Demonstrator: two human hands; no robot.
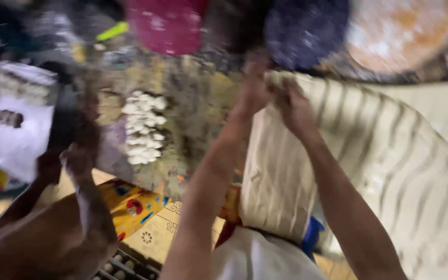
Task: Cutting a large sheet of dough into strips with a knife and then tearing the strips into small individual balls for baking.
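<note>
I see both hands up at approx 12 o'clock of the view, meeting on the top edge of a cream striped cloth [385,155]. Left hand [253,85] sits at the cloth's upper-left corner, right hand [292,106] just beside it, at its 4 o'clock. Both look closed, pinching the fabric edge, tho the frame is motion-blurred, so I can't tell exactly how tight the fingers are or how much cloth is in each grip.

Key relation: the cloth runs away from the grips toward 4–5 o'clock, its long axis going from the pinched corner down to the lower right, stripes fanning across it. So the bulk of it hangs on the right-hand side; right hand is nearer the mass, left hand holds the outer corner.

W/ the rest: a clump of small white pieces [142,127] lies on the dark mottled surface at 9 o'clock of the hands, well apart. Another person's hand [79,158] is lower left, beside a white sheet [19,124]. A pink tub [167,23] sits at the top.
</note>
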